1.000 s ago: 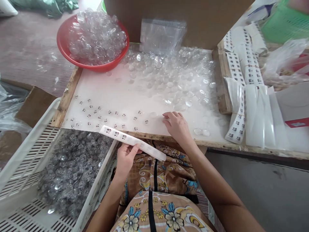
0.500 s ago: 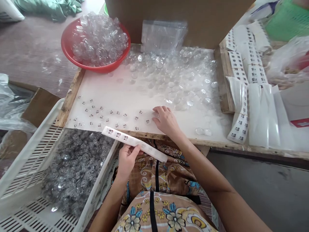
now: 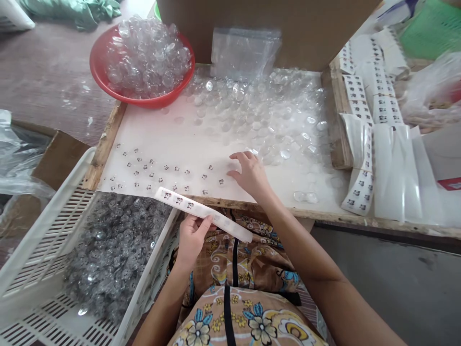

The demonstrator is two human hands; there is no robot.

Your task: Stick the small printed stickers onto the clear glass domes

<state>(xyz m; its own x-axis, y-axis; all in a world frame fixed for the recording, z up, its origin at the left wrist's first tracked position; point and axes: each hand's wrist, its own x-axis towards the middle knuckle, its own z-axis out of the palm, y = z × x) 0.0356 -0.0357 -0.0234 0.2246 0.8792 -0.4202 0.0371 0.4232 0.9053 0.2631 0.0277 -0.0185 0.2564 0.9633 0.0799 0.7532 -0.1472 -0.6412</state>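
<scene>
My left hand is closed, thumb on top, around a white sticker strip printed with small panda-like figures. The strip slants over the board's front edge, its right part bare of dark prints. Above the white board is my right hand, thumb and forefinger apart, and I make out nothing between them. Left of it lie several small clear pieces with panda stickers. Plain clear pieces are spread beyond my fingers, and a few more lie near the front edge.
A red basin heaped with clear pieces stands at the back left. A white slotted crate holds many stickered pieces. Wooden rails border the board. Sticker strips lie at the right; a cardboard box stands behind.
My right hand has lifted slightly from the board, and its thumb and forefinger have spread wider. The left hand still holds the strip in nearly the same place.
</scene>
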